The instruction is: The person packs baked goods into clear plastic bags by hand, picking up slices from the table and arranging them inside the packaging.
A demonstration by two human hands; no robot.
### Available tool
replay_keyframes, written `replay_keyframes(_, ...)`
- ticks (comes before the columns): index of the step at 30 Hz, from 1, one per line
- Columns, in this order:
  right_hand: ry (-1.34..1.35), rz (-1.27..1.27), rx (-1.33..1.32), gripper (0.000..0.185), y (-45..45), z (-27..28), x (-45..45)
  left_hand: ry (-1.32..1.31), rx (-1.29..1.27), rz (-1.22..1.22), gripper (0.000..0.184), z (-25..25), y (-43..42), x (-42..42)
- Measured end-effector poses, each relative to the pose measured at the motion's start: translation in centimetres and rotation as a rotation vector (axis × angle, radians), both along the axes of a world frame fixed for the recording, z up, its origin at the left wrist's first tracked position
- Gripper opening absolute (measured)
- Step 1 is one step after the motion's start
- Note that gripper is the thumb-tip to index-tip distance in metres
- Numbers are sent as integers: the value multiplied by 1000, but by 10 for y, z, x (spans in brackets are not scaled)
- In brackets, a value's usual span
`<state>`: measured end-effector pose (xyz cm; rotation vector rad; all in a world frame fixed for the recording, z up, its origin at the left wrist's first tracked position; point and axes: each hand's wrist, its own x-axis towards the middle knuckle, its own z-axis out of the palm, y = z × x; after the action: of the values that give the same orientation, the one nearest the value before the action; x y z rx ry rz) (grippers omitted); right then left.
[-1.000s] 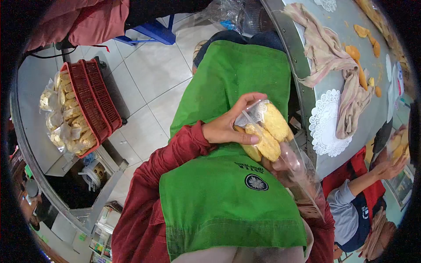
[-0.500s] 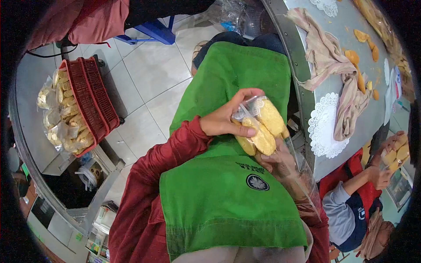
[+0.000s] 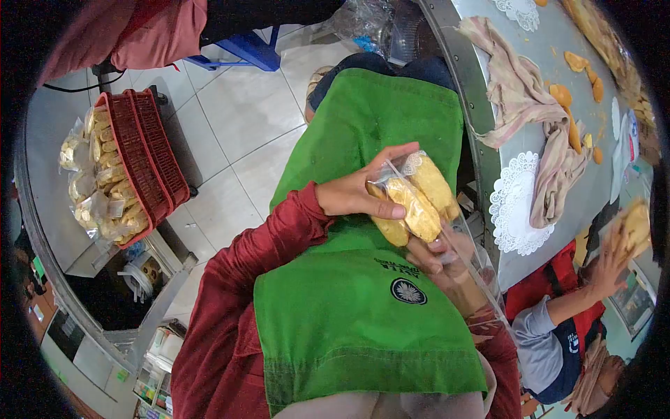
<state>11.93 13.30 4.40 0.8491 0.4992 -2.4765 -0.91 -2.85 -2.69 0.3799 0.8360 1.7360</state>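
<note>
My left hand [image 3: 357, 190] holds a clear plastic bag of yellow bread pieces [image 3: 414, 208] over my lap, thumb across the front piece. A white lacy paper shows inside the bag's top. My right hand [image 3: 447, 257] is seen through the loose clear plastic. Its curled fingers grip the bag at the lower end of the bread, partly hidden by glare. The bag's long loose part [image 3: 481, 279] trails down along my right forearm. A green apron [image 3: 363, 126] lies beneath both hands.
On the right, a metal table [image 3: 481, 167] bears a crumpled cloth [image 3: 520, 87], a lacy paper doily [image 3: 513, 202] and bread bits [image 3: 576, 61]. A red crate [image 3: 143, 160] with bagged bread stands left. At lower right, another person's hand [image 3: 606, 276] holds bagged bread.
My right hand has shifted slightly at the lower end of the bread, and the bag has tilted a little. The other person's hand and bag have risen.
</note>
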Motion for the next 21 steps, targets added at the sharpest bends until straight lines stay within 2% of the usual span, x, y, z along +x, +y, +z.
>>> replay_keyframes(7, -49, -129, -226, 51, 2, -6, -3, -42, -68, 30, 85, 2, 0, -3)
replay_keyframes(10, -50, -97, -90, 48, -1, 3, -7, -20, -81, 48, 83, 2, -1, -3)
replay_keyframes(19, 22, -102, -185, 43, -3, -11, -5, -55, -44, 69, 87, -1, -1, 0)
replay_keyframes(21, -30, -79, -91, 39, -6, -6, -9, -46, -40, 77, 88, -3, 0, 0)
